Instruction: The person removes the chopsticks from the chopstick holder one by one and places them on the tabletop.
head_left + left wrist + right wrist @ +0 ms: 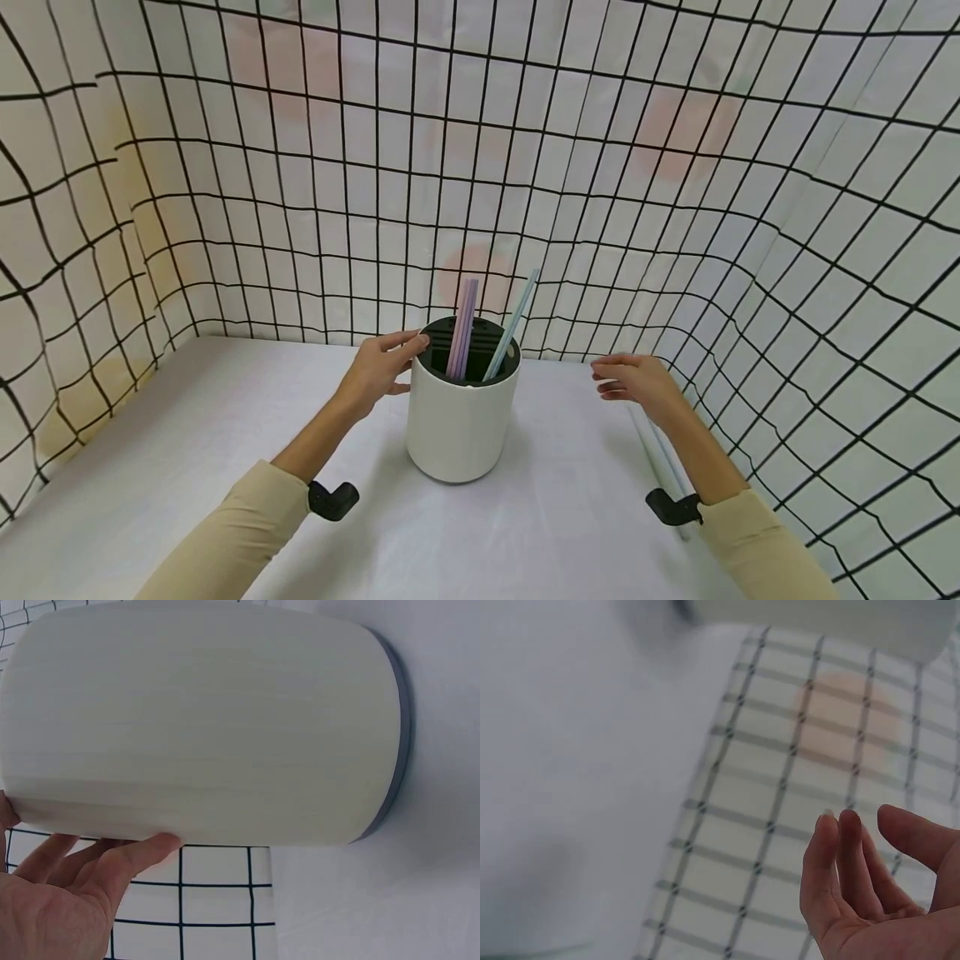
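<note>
A white cylindrical holder (461,429) with a black slotted top stands upright on the table. Several thin purple sticks (462,329) and light blue sticks (513,325) poke up out of it, the blue ones leaning right. At the holder's left side my left hand (378,371) touches its wall and rim with spread fingers; the left wrist view shows fingertips (166,841) against the smooth white wall (202,727). My right hand (637,383) hovers to the right, apart from the holder. Its fingers are loosely bent with nothing between them, as the right wrist view also shows.
Long pale sticks (663,458) lie on the white-covered table (570,533) below the right forearm. A black wire grid (360,192) encloses the back and both sides, with white cloth behind it. Each wrist carries a black camera mount (333,501).
</note>
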Demonstrator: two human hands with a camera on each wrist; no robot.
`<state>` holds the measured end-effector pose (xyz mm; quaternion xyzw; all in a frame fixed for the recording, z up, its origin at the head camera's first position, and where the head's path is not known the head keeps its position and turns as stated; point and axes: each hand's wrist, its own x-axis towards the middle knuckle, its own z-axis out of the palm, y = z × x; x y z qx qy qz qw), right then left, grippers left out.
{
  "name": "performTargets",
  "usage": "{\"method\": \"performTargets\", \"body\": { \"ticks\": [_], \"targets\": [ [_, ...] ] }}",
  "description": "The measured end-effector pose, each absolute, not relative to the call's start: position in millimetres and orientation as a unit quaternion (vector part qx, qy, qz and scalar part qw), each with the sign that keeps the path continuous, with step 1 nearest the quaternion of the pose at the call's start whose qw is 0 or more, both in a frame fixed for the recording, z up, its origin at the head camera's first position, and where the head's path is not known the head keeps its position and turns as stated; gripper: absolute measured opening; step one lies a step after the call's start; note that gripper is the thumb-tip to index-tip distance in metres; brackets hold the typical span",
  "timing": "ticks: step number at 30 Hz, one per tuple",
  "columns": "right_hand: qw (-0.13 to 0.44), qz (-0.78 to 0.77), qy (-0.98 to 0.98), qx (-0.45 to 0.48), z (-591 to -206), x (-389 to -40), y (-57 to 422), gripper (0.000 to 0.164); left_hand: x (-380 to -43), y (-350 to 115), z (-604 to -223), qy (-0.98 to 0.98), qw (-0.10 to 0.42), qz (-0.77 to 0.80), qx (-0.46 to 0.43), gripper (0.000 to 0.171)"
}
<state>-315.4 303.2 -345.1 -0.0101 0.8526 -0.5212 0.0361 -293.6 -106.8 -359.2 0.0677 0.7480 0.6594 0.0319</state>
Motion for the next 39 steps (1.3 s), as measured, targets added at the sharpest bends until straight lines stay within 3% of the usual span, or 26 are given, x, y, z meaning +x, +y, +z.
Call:
{"method": "performTargets", "body": {
  "ticks": [7,15,29,39],
  "targets": [
    [0.034,-0.555,0.828,-0.075,-304,-308,235,0.038,-294,-107,-360,0.747,0.032,0.660,0.067,0.061],
    [0.048,-0.574,0.810,-0.107,-292,-304,192,0.035,-294,-105,-360,0.747,0.034,0.660,0.066,0.061],
    [0.022,-0.580,0.809,-0.094,-301,-302,176,0.031,-295,-106,-361,0.747,0.033,0.660,0.065,0.061],
    [-0.030,-0.631,0.767,-0.115,-264,-300,187,0.031,-294,-106,-360,0.747,0.031,0.661,0.065,0.060]
  ]
}}
